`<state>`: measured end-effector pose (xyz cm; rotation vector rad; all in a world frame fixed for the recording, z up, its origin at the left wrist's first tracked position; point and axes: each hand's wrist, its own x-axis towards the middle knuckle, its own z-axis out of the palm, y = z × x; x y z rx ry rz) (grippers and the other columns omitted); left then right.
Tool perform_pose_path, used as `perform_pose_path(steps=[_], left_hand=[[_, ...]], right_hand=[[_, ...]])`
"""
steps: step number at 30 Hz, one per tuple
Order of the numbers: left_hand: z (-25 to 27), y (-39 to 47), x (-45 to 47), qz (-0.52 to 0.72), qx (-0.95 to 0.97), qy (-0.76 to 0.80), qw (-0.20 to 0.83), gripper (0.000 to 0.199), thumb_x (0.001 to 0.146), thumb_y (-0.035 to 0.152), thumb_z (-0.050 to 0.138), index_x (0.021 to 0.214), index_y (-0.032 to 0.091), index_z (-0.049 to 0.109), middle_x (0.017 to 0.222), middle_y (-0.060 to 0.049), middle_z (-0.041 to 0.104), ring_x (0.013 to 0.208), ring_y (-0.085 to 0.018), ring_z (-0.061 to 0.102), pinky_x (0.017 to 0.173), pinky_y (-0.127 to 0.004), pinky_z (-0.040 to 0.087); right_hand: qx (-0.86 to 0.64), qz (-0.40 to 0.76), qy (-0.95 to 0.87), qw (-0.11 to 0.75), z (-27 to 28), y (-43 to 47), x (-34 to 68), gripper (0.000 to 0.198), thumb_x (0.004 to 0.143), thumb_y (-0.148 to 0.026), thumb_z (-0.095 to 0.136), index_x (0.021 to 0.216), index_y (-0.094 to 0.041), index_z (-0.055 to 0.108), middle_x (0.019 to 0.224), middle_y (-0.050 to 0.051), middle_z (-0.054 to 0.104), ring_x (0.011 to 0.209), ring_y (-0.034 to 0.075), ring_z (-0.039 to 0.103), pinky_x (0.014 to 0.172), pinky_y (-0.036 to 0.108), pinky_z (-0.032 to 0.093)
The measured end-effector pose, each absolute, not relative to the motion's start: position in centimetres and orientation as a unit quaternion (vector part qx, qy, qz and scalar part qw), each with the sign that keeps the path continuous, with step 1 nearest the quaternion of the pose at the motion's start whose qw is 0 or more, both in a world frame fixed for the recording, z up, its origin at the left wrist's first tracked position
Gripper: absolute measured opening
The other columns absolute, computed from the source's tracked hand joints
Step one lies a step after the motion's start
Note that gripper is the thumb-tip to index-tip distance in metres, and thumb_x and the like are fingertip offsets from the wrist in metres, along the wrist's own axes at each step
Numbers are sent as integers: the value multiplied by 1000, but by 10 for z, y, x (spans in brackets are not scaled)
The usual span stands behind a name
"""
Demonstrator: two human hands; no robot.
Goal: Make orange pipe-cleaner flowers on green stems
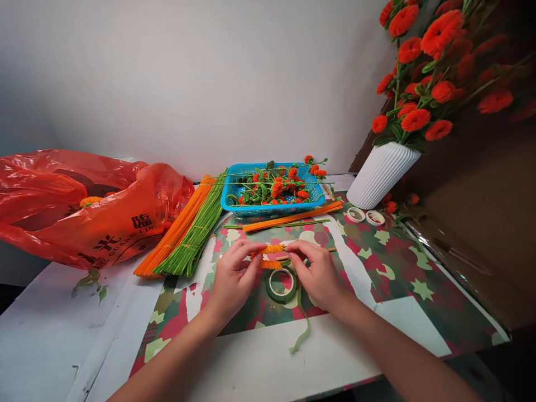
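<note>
Between my two hands is a coiled orange pipe cleaner (274, 249), bent so that two fuzzy lengths run one above the other. My left hand (238, 274) pinches its left end between thumb and fingers. At the right end, the thumb and fingertips of my right hand (315, 273) are closed on it. Just below lies a roll of green floral tape (281, 285), flat on the table, with a loose strip (300, 340) trailing toward me. Behind my right fingers a thin brown stick (282, 258) shows in part.
A blue basket (272, 210) holds pipe-cleaner flowers. Orange pipe cleaners (180, 229) and green pipe cleaners (196, 234) lie left, beside a red plastic bag (121, 223). More orange pipe cleaners (293, 216) lie before the basket. A white vase (383, 173) of flowers and tape rolls (355, 215) stand right.
</note>
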<state>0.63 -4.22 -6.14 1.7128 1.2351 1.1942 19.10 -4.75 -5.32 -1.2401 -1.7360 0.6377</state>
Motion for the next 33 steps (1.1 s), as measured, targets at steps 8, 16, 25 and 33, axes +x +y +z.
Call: perform_pose_path(steps=[8, 16, 25, 33], left_hand=[[-58, -43, 6, 429, 684, 480, 342, 15, 89, 25, 54, 99, 20, 65, 97, -7, 64, 84, -18, 62, 67, -27, 54], [-56, -44, 8, 387, 737, 453, 320, 17, 89, 24, 57, 101, 23, 69, 94, -5, 71, 85, -19, 63, 69, -28, 50], [-54, -43, 6, 365, 747, 415, 369, 19, 91, 22, 52, 103, 23, 67, 99, -6, 70, 92, -20, 63, 80, -32, 51], [-55, -46, 14, 453, 580, 495, 461, 27, 76, 37, 72, 96, 18, 69, 94, -7, 72, 77, -20, 69, 63, -29, 57]], right_hand=[[-506, 282, -676, 456, -56, -51, 185, 10, 84, -18, 56, 91, -20, 63, 77, 2, 69, 64, 15, 63, 57, 24, 51], [-504, 308, -682, 432, -54, -51, 186, 12, 86, -16, 52, 83, -20, 62, 77, 2, 68, 65, 15, 63, 59, 25, 49], [-499, 280, -712, 406, -55, -51, 190, 12, 86, -15, 50, 84, -21, 60, 74, 0, 64, 65, 15, 59, 61, 26, 46], [-538, 253, -646, 479, -49, -47, 191, 9, 86, -20, 51, 82, -20, 59, 73, 1, 66, 66, 15, 62, 61, 25, 50]])
